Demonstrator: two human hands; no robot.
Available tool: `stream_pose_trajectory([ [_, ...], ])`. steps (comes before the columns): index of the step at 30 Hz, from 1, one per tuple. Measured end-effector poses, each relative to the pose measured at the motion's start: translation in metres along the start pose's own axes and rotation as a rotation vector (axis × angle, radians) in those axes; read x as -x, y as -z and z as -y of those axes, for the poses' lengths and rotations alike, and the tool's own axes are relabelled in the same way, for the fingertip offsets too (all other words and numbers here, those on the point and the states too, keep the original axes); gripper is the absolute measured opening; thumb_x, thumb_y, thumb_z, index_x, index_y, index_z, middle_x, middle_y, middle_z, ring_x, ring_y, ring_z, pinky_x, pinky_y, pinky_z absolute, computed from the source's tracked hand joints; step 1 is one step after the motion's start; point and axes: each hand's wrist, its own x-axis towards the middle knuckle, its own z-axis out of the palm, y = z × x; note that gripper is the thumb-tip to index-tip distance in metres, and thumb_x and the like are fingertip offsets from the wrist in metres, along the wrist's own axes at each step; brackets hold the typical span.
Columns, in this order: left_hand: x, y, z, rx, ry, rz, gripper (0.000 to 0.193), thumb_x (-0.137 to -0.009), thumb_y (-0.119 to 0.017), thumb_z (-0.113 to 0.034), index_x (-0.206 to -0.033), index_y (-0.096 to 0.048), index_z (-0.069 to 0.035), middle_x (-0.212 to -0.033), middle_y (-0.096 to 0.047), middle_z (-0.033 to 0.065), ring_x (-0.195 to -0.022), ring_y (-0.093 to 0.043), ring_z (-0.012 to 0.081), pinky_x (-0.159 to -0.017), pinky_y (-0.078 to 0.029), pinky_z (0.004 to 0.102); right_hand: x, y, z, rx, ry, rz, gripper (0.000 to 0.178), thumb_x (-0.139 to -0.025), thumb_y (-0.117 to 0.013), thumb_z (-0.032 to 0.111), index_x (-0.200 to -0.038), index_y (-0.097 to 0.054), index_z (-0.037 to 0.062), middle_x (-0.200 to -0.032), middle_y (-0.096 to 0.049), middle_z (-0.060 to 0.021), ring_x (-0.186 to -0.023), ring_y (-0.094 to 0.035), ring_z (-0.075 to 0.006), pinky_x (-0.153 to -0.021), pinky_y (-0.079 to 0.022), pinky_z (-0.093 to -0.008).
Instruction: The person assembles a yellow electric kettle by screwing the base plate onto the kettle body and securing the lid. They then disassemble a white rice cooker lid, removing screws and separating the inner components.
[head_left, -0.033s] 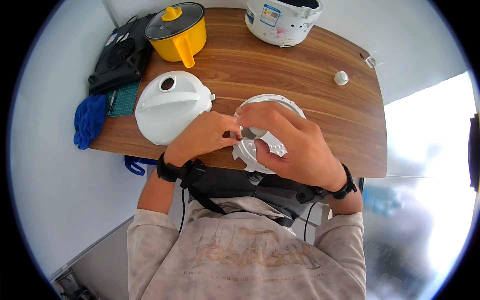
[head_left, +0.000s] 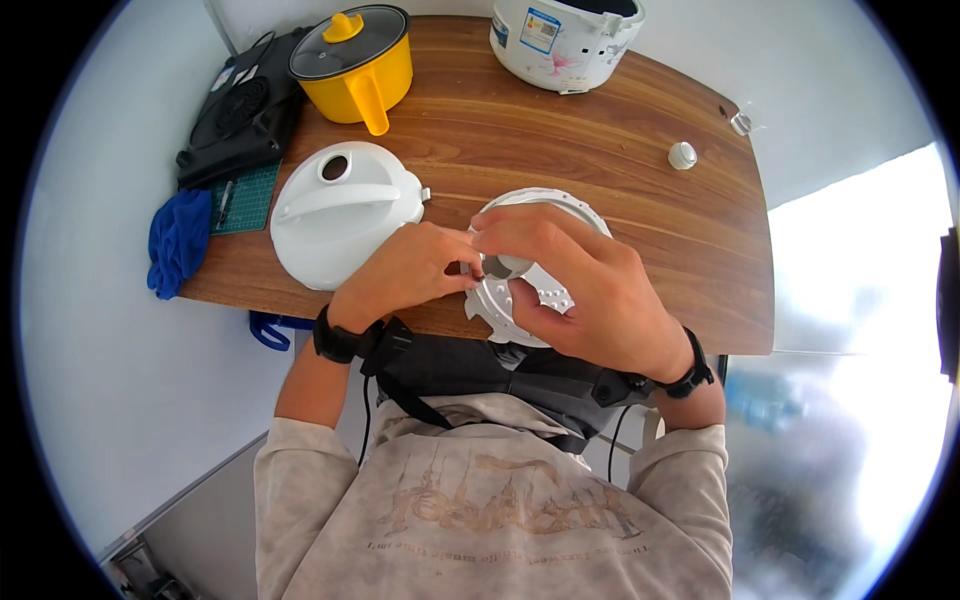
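Observation:
My right hand [head_left: 590, 285] curves its thumb and fingers around a small pale cup-shaped piece [head_left: 512, 266]. Beneath it lies a round white plastic lid part [head_left: 540, 196] with raised studs and a notched rim, at the table's front edge and partly hidden by my hands. My left hand [head_left: 415, 262] meets the cup-shaped piece from the left, its fingertips pinched around a tiny dark bit [head_left: 479, 279] too small to name. Left of that hand rests a white rice cooker lid [head_left: 350, 215] with a moulded handle and a round hole.
A yellow pot [head_left: 365, 85] with a glass lid stands at the back left, beside a black appliance [head_left: 240, 100]. A green mat [head_left: 258, 190] and a blue cloth [head_left: 180, 240] lie below that. The white rice cooker body [head_left: 565, 50] stands behind; a white cap [head_left: 682, 156] sits right.

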Motion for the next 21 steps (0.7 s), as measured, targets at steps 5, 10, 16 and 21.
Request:
stream_pose_trajectory([
  [5,0.001,0.002,-0.001,-0.029,-0.005,0.022,0.01,-0.084,-0.073,-0.016,-0.089,-0.073,-0.007,-0.095,-0.073,0.0064,-0.082,-0.069,0.0277,-0.074,-0.053,0.0364,0.001,0.003,0.001,-0.016,0.022,-0.007,0.041,-0.076,-0.063,-0.013,-0.112,-0.062,0.0067,-0.118,-0.065,-0.0101,-0.085,-0.067,-0.0279,-0.068,-0.056,-0.0339],
  [10,-0.001,0.005,-0.005,-0.019,0.035,0.085,0.011,-0.086,-0.073,-0.016,-0.091,-0.073,-0.007,-0.108,-0.073,0.0061,-0.092,-0.068,0.0266,-0.08,-0.054,0.0363,0.003,0.007,0.003,0.008,0.004,-0.021,0.042,-0.075,-0.068,-0.011,-0.114,-0.065,0.0057,-0.117,-0.068,-0.011,-0.1,-0.068,-0.0302,-0.083,-0.058,-0.0369],
  [16,0.0,0.0,-0.001,0.103,0.072,0.061,0.014,-0.088,-0.073,-0.019,-0.093,-0.072,-0.006,-0.127,-0.07,0.0067,-0.109,-0.064,0.0275,-0.094,-0.052,0.0356,0.003,0.016,0.006,0.032,0.004,-0.043,0.042,-0.073,-0.072,-0.01,-0.112,-0.066,0.003,-0.114,-0.071,-0.0136,-0.106,-0.07,-0.0299,-0.09,-0.057,-0.0366],
  [21,-0.001,0.008,-0.004,0.101,0.041,-0.009,0.014,-0.089,-0.071,-0.018,-0.094,-0.069,-0.004,-0.12,-0.071,0.0094,-0.105,-0.065,0.0286,-0.09,-0.052,0.0375,0.006,0.022,0.006,0.069,0.006,-0.137,0.043,-0.073,-0.072,-0.01,-0.113,-0.065,0.002,-0.112,-0.07,-0.0143,-0.103,-0.07,-0.0289,-0.088,-0.057,-0.0352],
])
